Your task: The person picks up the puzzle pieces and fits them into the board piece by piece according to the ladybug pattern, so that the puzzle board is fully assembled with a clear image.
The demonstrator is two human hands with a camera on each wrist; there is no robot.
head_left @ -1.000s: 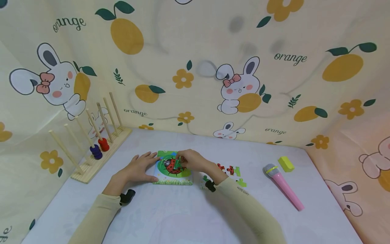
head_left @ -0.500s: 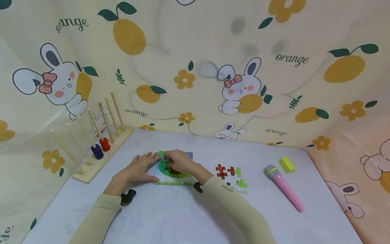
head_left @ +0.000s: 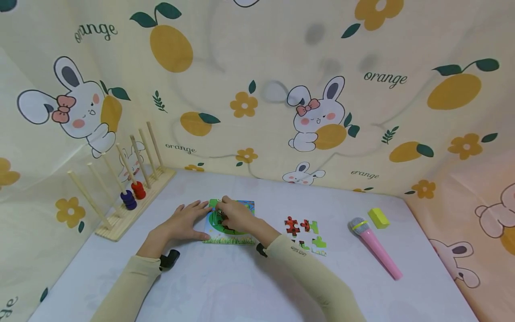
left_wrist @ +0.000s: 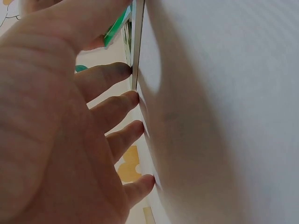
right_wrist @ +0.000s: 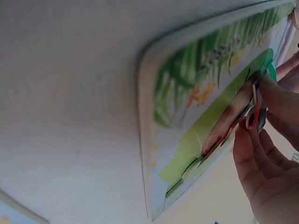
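A ladybug jigsaw puzzle board with a grassy lower edge lies on the table. My left hand rests flat at its left side, fingers spread, and in the left wrist view the fingertips touch the table along the board's edge. Over the picture, my right hand pinches a puzzle piece between thumb and fingers, the piece tilted up from the board in the right wrist view. The hand hides much of the ladybug in the head view.
Several loose puzzle pieces lie right of the board. Farther right are a pink toy microphone and a yellow-green block. A wooden peg rack with blue and red rings stands at the left, near the patterned cloth wall.
My right hand has moved left across the board with the piece, uncovering more of the loose pieces; over the last half second it shifts only slightly. The left hand stays in place.
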